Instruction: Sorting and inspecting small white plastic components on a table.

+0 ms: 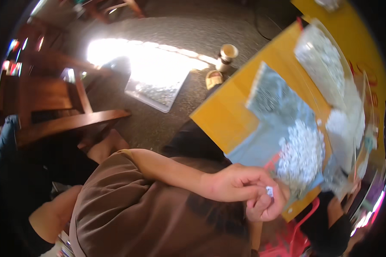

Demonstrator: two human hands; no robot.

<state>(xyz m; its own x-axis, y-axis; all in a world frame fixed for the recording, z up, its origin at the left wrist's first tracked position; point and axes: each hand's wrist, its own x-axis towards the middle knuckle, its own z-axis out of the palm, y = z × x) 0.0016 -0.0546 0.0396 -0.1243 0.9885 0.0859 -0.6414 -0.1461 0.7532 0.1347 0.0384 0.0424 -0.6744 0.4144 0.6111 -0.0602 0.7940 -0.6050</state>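
Note:
My left hand [238,184] reaches across my brown shirt toward the near edge of a yellow table [220,115], fingers curled. My right hand [265,208] sits just below it, mostly hidden. Together the two hands pinch a small white piece [269,191]. Just beyond the hands, a heap of small white pieces [302,154] lies on a grey-blue sheet [274,103] spread over the table.
Clear plastic bags of pale pieces [323,55] and another white heap [343,124] lie farther along the table. A red wire frame [306,214] stands beside the table's edge. On the floor are a lidded jar [226,55] and a flat tray [158,92]. Wooden chairs [51,107] stand at left.

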